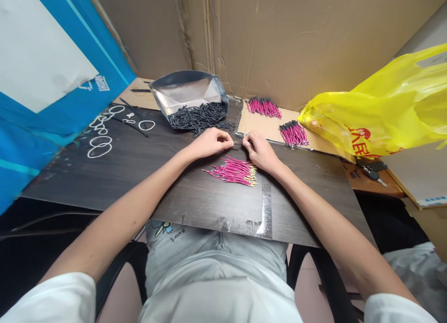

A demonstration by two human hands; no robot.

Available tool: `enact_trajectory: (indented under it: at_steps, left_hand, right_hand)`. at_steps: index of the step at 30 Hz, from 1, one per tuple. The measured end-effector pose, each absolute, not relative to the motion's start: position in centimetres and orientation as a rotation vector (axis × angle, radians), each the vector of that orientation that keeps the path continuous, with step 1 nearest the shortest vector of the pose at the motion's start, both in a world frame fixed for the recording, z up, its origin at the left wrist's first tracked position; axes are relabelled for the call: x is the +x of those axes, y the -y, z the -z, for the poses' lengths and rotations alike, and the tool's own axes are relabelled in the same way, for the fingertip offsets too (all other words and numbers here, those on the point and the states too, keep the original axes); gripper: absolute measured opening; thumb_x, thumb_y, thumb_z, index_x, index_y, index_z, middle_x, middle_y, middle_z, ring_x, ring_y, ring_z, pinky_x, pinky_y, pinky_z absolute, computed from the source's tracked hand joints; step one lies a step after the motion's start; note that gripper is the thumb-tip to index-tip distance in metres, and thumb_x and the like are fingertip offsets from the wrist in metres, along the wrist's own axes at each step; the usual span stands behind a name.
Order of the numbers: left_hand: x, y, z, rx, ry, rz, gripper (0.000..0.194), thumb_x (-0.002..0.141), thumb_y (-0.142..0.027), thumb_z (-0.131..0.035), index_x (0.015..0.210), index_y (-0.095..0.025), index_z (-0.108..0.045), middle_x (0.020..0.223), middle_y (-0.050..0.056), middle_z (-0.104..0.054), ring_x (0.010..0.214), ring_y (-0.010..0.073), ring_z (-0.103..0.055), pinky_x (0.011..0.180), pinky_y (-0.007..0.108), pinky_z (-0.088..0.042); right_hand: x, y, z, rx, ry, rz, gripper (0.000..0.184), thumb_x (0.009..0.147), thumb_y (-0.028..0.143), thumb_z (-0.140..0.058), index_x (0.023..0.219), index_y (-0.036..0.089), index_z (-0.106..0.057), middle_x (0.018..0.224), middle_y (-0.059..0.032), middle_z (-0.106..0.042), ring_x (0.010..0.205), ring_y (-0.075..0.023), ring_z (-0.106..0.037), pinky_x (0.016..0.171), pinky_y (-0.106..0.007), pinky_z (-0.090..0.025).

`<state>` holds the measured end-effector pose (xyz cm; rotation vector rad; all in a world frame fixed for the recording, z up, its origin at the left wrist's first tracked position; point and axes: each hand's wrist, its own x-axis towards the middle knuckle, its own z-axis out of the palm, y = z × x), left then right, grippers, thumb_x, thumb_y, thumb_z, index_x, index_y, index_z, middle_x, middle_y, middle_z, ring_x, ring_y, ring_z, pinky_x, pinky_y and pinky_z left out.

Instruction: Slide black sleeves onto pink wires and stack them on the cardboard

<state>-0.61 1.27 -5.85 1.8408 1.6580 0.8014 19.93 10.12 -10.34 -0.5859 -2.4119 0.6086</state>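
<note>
My left hand [212, 143] is closed in a pinch above the desk, and a thin, pale metallic tip like a wire end sticks out between thumb and forefinger. Facing it across a small gap, my right hand [259, 150] has its fingers pressed together; what they hold is too small to make out. Just below both hands lies a loose bundle of pink wires [232, 170] with yellowish ends on the right. Behind my left hand, an open silvery bag [190, 92] holds many short black tubes [197, 116], some spilling onto the desk.
Two bunches of black-tipped pink wires, one at the back [264, 107] and one nearer [294, 133], lie on a cardboard sheet [254, 123]. A yellow plastic bag [380, 109] stands right. White rings [100, 146] lie left. Keys [373, 174] rest beyond the dark desk [139, 174].
</note>
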Motion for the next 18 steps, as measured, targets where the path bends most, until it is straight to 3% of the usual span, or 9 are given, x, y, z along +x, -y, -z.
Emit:
enact_trajectory:
  at_steps: [18]
  left_hand:
    - [-0.33,-0.98,5.63,1.835,-1.627,-0.755,0.028,0.083,-0.039,-0.065,0.081,-0.014,-0.076,0.071,0.002,-0.068,0.066,0.0141,-0.054,0.068,0.029,-0.039]
  right_hand:
    - [20.0,-9.64,10.03,-0.557,2.399,-0.601,0.013,0.102,0.025,-0.046,0.093,0.021,-0.053,0.098,-0.01,-0.065,0.094,-0.0251,-0.057,0.088,-0.039,-0.043]
